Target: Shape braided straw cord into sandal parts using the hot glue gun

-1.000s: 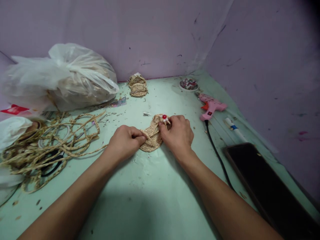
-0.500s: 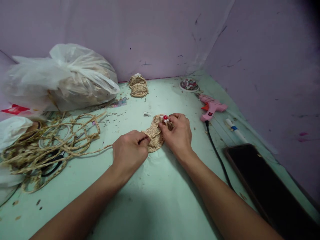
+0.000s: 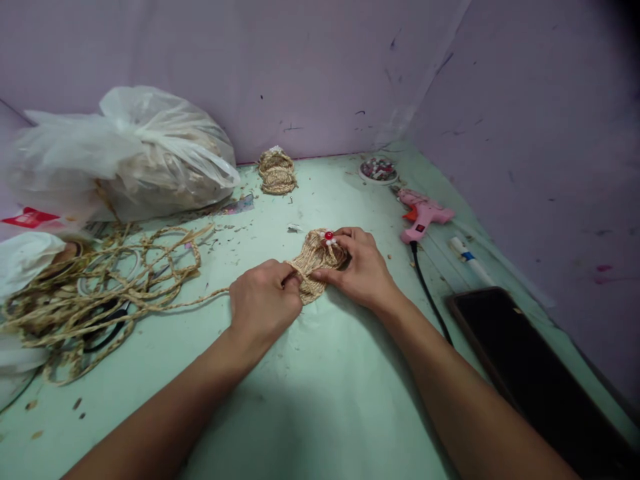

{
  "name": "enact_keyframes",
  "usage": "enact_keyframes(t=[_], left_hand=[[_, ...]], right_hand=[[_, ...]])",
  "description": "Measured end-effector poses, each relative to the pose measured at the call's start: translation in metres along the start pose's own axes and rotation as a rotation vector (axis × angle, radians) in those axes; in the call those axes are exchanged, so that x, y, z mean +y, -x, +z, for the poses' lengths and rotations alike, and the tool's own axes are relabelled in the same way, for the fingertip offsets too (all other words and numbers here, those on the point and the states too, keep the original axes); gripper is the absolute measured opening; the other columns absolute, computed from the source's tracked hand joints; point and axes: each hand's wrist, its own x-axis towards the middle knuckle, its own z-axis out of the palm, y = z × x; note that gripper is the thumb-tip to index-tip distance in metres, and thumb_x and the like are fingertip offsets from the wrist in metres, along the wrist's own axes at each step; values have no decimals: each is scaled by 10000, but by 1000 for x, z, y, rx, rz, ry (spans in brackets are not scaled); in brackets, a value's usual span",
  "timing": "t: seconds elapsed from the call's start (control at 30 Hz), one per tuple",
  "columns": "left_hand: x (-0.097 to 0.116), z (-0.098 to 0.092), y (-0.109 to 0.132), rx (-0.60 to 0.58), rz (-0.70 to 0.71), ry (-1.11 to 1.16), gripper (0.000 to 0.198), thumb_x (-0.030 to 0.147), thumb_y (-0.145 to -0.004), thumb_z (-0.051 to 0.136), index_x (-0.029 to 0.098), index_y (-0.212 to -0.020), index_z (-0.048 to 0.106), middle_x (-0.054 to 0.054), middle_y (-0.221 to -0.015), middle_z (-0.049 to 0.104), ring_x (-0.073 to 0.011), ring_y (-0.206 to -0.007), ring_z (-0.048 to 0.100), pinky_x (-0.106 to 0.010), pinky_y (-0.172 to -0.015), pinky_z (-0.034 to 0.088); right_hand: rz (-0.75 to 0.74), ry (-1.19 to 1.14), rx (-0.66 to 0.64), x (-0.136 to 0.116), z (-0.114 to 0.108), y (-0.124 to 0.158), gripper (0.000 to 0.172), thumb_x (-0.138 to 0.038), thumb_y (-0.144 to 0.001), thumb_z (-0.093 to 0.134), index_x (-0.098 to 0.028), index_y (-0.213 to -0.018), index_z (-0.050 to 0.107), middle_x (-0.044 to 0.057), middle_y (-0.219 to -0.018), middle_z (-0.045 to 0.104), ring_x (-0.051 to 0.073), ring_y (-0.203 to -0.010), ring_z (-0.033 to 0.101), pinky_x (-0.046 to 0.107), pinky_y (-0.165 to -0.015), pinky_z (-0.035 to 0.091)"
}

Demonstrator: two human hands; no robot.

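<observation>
A small woven piece of braided straw cord point(image 3: 311, 259) lies between my hands at the middle of the table. A red bead point(image 3: 329, 235) with small white beads around it sits at its far end. My left hand point(image 3: 265, 297) is closed in a pinch on the near left edge; its fingertips are partly hidden. From beneath that hand a straw cord point(image 3: 200, 301) trails left into a loose heap. My right hand point(image 3: 367, 270) grips the right side of the piece, thumb on its near part and fingers beside the beads.
Left stand a heap of braided cord point(image 3: 145, 283) and a stuffed plastic bag point(image 3: 165, 157). Another woven straw piece point(image 3: 278, 180) rests by the back wall. To the right are a dish of beads point(image 3: 379, 171), a pink glue gun point(image 3: 425, 212), a marker point(image 3: 473, 260) and a phone point(image 3: 530, 367).
My right thumb has moved from beside the beads down and left onto the nearer part of the piece. My left hand has shifted slightly right, still pinching.
</observation>
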Motion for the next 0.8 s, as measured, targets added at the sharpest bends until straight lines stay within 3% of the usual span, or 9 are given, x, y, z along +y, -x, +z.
enact_keyframes(t=[0.43, 0.5, 0.57, 0.63, 0.67, 0.73, 0.8], left_hand=[[8, 5, -3, 10, 3, -115, 205, 247, -762, 422, 205, -683, 606, 0, -719, 621, -150, -627, 537, -262, -494, 221], [9, 5, -2, 33, -13, -102, 190, 236, -754, 433, 204, -678, 604, 5, -712, 622, -149, -634, 542, -260, -495, 228], [8, 6, 1, 73, -26, -67, 176, 224, -745, 452, 204, -655, 602, 14, -703, 626, -143, -645, 546, -256, -501, 247], [5, 5, 6, 111, -41, -16, 166, 231, -744, 475, 211, -654, 614, 26, -706, 634, -134, -653, 551, -248, -513, 276], [3, 4, 8, 126, -49, 12, 158, 238, -743, 489, 217, -665, 625, 31, -712, 640, -131, -658, 556, -244, -523, 293], [0, 2, 11, 147, -71, 67, 142, 252, -743, 510, 228, -700, 644, 36, -728, 649, -128, -678, 568, -237, -551, 326], [-3, 1, 13, 157, -95, 116, 134, 256, -743, 521, 232, -725, 652, 38, -749, 656, -127, -703, 578, -231, -578, 350]], right_hand=[[53, -94, 32, 0, 2, -2, 267, -306, -617, 689, -204, -863, 673, 49, -1001, 586, 218, -948, 502, 356, -809, 414], [66, -192, 181, -3, 0, -1, 323, -323, -645, 666, -191, -939, 645, 70, -1025, 587, 214, -942, 520, 346, -770, 434], [110, -296, 461, -6, -6, -1, 330, -339, -696, 621, -177, -983, 609, 81, -1012, 592, 193, -882, 546, 316, -700, 449], [164, -377, 721, -9, -13, -1, 249, -326, -730, 583, -161, -915, 605, 63, -892, 608, 157, -746, 559, 279, -623, 441], [190, -407, 790, -10, -18, -2, 209, -319, -733, 575, -154, -858, 606, 45, -809, 606, 140, -672, 550, 264, -589, 431], [263, -437, 752, -13, -24, -1, 175, -321, -726, 571, -150, -738, 607, 11, -648, 581, 117, -547, 515, 240, -513, 400], [334, -387, 434, -15, -27, 1, 203, -340, -702, 583, -157, -617, 613, -11, -512, 546, 106, -449, 467, 224, -434, 344]])
